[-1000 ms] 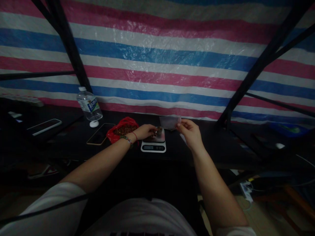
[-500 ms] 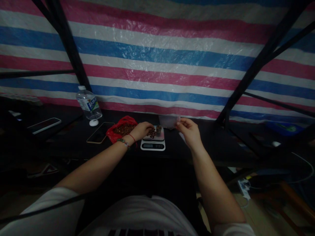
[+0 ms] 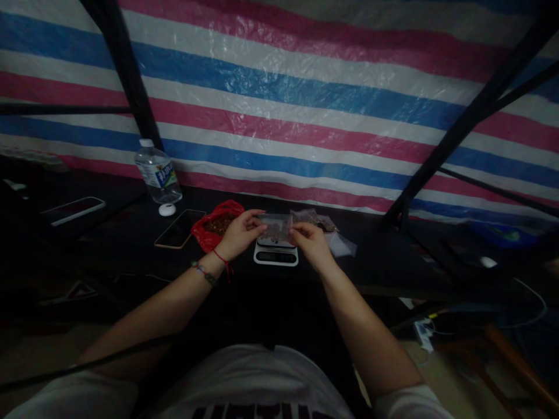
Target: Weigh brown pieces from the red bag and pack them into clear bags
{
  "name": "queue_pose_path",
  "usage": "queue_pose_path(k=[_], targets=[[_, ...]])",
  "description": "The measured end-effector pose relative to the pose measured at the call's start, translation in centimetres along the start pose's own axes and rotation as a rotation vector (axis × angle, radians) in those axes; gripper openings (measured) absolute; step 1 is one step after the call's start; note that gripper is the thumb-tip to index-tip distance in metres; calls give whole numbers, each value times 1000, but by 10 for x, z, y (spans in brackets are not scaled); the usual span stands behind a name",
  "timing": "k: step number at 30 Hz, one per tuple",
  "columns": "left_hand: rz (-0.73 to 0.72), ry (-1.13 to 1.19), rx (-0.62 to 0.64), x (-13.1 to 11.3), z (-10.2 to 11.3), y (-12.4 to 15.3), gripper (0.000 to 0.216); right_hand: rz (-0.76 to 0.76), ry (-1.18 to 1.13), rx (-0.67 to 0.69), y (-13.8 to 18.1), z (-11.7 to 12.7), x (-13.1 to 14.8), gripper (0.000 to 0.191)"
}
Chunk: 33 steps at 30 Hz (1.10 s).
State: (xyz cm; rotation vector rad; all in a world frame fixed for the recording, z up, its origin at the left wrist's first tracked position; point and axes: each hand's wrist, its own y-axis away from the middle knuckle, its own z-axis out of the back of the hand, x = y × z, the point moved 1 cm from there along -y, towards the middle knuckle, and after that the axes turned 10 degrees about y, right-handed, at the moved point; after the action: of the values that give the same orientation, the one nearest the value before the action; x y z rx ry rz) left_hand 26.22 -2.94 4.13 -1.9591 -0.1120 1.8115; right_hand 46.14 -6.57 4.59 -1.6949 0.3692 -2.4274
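Observation:
A small clear plastic bag [image 3: 276, 224] is stretched between my two hands, just above the white kitchen scale [image 3: 276, 262]. My right hand [image 3: 311, 240] pinches its right edge between thumb and fingers. At the other edge, my left hand [image 3: 238, 235] holds the bag between thumb and fingers, though its grip is only partly visible. The bag covers most of the scale's plate, so what lies there is hard to make out. Beside my left hand, an open red plastic bag [image 3: 201, 235] contains small brown pieces [image 3: 218, 223].
More clear bags [image 3: 343, 245] lie right of the scale, with a dark-filled one [image 3: 325, 223] behind. To the left are a phone [image 3: 177, 230], a white case [image 3: 166, 209], a clear bottle [image 3: 159, 177] and another phone [image 3: 74, 210]. Striped sheeting [image 3: 279, 125] hangs behind black frame bars.
My right hand has moved left, bringing the clear bag over the scale. My left hand has left the brown pieces on the scale and taken the bag's other edge. The view has shifted slightly.

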Motion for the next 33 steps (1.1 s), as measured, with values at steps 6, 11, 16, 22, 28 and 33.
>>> queue_pose_path(k=[6, 11, 16, 22, 28, 33], targets=[[-21, 9, -114, 2, 21, 13, 42, -7, 54, 70, -6, -20, 17, 37], [-46, -20, -165, -2, 28, 20, 42, -25, 20, 152, -5, -30, 21, 25], [-104, -78, -207, 3, 31, 20, 41, -86, 0, 226, 3, -21, 18, 24], [-303, -509, -166, -12, 15, 40, 20, -52, 52, 200, 18, -17, 21, 25], [-174, -517, 173, -22, -12, 58, 23, 82, 268, 221, 26, -27, 23, 20], [-84, -488, 256, -22, -12, 57, 19, 56, 266, 263, 26, -27, 24, 26]])
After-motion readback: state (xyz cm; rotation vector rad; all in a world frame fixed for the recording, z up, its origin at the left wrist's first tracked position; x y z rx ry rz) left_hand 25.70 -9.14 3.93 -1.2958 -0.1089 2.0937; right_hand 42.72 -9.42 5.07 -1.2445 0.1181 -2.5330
